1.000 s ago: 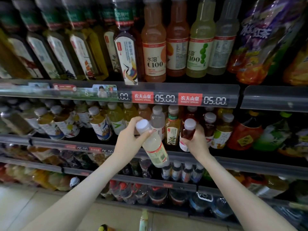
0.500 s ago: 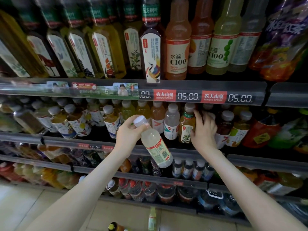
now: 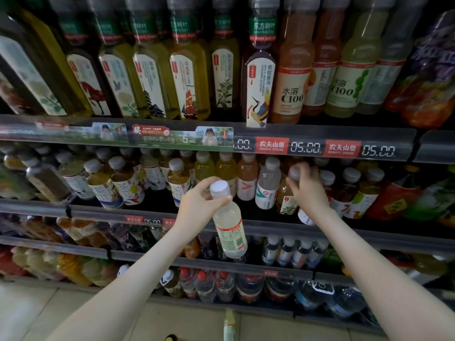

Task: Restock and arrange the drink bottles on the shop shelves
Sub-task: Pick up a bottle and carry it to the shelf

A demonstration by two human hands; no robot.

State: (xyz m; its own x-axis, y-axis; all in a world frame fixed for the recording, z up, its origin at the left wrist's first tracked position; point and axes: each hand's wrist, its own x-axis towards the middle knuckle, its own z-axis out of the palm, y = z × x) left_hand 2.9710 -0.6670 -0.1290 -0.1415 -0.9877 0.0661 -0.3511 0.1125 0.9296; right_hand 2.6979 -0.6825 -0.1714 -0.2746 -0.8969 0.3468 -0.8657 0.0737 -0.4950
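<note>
**Pale drink bottle [image 3: 230, 225] in relation to the red-tagged price rail [image 3: 305, 146].** The bottle hangs below the rail, in front of the next shelf edge down. It tilts with its white cap toward the rail and its base toward the floor. The left hand [image 3: 198, 205] grasps it at the neck, with thumb and fingers wrapped just under the cap.

Directly under the rail and right of the held bottle, the right hand [image 3: 307, 190] reaches into the front row. Its fingers are curled over the capped top of an amber tea bottle [image 3: 285, 203]. Motion blur hides the exact grip.

Between the two hands, still under the rail, stand a clear bottle with a white label [image 3: 267, 188] and an orange-pink bottle [image 3: 247, 180]. They fill the shelf front there, and yellow bottles [image 3: 226, 168] sit beside them. Further left under the rail, white-labelled tea bottles [image 3: 128, 185] crowd the row. Right of the right hand, more capped bottles [image 3: 349, 190] stand close together.

Above the rail are tall tea bottles with green neck bands [image 3: 187, 70] and C100 bottles [image 3: 293, 70]. One dark bottle with a crane label [image 3: 258, 84] overlaps the rail's top edge.

Well below the rail, the lower shelves hold small bottles [image 3: 285, 249]. One green bottle [image 3: 229, 326] stands on the tiled floor.
</note>
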